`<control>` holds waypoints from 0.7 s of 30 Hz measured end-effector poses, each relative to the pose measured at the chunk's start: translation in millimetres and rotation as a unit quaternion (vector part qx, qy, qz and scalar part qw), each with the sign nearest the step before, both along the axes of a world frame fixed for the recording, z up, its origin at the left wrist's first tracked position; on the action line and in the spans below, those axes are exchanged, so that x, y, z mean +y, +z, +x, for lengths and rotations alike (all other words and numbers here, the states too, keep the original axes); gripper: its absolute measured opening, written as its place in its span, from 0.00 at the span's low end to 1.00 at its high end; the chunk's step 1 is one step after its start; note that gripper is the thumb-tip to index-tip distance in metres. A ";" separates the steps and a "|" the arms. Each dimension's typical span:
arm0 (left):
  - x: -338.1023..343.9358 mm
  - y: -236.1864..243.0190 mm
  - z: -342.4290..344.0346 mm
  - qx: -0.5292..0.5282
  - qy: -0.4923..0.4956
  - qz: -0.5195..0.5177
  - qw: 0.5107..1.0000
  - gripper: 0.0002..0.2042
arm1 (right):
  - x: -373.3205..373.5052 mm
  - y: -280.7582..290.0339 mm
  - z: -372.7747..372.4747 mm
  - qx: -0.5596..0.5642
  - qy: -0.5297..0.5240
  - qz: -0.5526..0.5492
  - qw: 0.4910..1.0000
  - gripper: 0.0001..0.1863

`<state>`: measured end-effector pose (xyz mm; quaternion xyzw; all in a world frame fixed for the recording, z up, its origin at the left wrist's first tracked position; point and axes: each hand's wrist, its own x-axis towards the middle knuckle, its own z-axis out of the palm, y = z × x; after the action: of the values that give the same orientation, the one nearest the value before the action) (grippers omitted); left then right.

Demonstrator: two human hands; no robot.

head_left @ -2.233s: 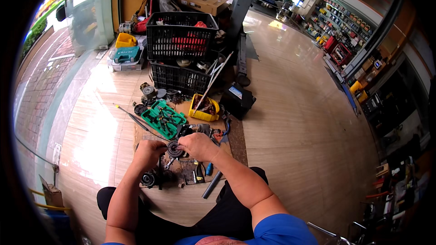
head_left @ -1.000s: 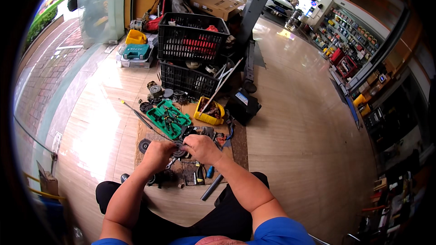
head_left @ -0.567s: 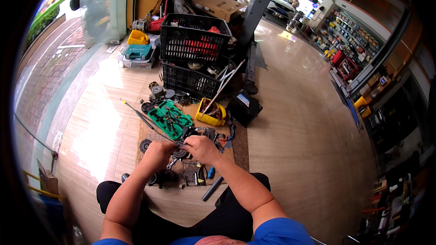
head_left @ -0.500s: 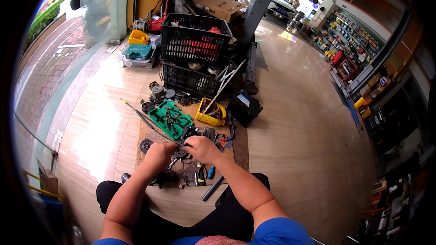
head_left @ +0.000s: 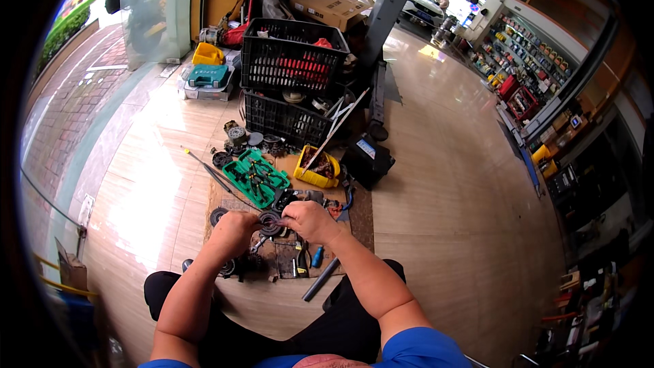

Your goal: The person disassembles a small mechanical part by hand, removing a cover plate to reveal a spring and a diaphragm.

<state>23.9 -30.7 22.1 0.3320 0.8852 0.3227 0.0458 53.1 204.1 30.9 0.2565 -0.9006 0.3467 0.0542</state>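
Note:
A dark, round, ringed metal part [head_left: 270, 223], like a pulley, lies between my two hands above the cardboard mat [head_left: 361, 232]. My left hand [head_left: 236, 229] is closed in a pinch at its left rim. On the opposite side my right hand [head_left: 310, 222] is also closed, fingertips at the rim. Whatever is pinched is too small to make out. A second dark disc [head_left: 218, 216] is partly behind my left hand. Just nearer lie a wrench [head_left: 258, 243], pliers with dark-and-yellow handles [head_left: 301, 260] and a blue-handled screwdriver [head_left: 317, 257].
Beyond my hands are an open green tool case [head_left: 256, 178], a yellow bin of parts [head_left: 317, 167] and a black box [head_left: 368, 161]. Stacked black crates [head_left: 294, 58] stand farther back. A grey tube [head_left: 320, 279] lies by my right leg.
My hands have parted slightly, the right one shifting to the right, so more of the round metal part shows between them. The surrounding tools stay where they were.

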 end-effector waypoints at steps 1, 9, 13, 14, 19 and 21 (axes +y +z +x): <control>-0.2 -2.2 -0.7 0.011 -0.006 0.004 1.000 0.06 | 0.1 -0.3 -0.2 0.002 0.002 -0.005 1.000 0.11; 4.4 -3.5 0.3 -0.034 0.019 0.072 0.997 0.05 | 3.0 11.1 0.7 0.002 0.010 -0.031 0.999 0.09; 6.8 0.5 0.4 -0.167 0.046 0.091 0.981 0.06 | 6.3 12.0 2.2 0.004 0.013 -0.033 0.999 0.09; 6.8 -0.6 -0.3 -0.196 0.049 0.093 0.975 0.06 | 7.3 10.5 2.0 0.004 0.014 -0.030 0.999 0.09; 8.3 1.3 3.0 -0.096 0.034 0.115 0.988 0.06 | 8.4 4.5 0.4 -0.015 -0.015 0.003 1.000 0.11; 9.1 1.4 3.9 -0.037 0.035 0.116 0.992 0.05 | 8.4 6.1 0.3 -0.040 -0.034 0.023 0.998 0.12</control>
<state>27.8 -21.6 23.4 0.2913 0.8507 0.4366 0.0281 53.4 212.5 37.0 0.2127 -0.9181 0.3336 0.0245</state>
